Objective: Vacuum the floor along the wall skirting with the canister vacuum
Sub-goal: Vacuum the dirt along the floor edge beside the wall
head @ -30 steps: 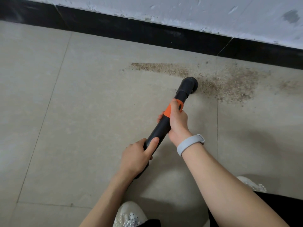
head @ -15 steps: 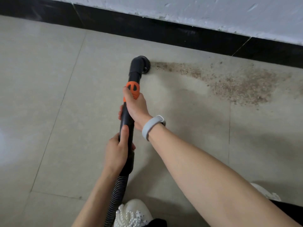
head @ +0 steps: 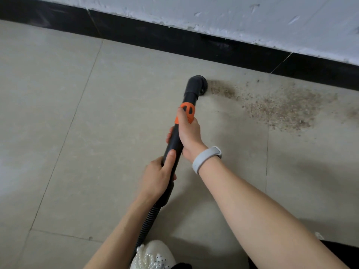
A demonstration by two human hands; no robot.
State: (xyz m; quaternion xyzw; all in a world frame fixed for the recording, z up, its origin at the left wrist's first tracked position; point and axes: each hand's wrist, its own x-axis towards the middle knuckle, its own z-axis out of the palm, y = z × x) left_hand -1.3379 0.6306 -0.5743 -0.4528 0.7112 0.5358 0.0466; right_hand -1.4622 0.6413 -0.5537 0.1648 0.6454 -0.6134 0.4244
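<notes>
A black vacuum wand (head: 174, 140) with an orange collar (head: 186, 111) points away from me toward the wall. Its round brush nozzle (head: 196, 84) rests on the beige tile at the left end of a brown dirt patch (head: 275, 107). My right hand (head: 187, 133), with a grey wristband, is wrapped around the wand just below the collar. My left hand (head: 158, 176) grips the wand lower down, thumb along the tube. The ribbed hose (head: 146, 224) runs back toward my feet. The black skirting (head: 174, 41) lies just beyond the nozzle.
A white chipped wall (head: 252, 18) rises above the skirting. My white beaded shoe (head: 153, 255) is at the bottom edge, beside the hose. Tile joints cross the floor left and right of the wand. The canister is out of view.
A second ago the nozzle was in the middle of the dirt, then it swung to the left end. The thin left tail of the dirt streak has shortened since half a second ago.
</notes>
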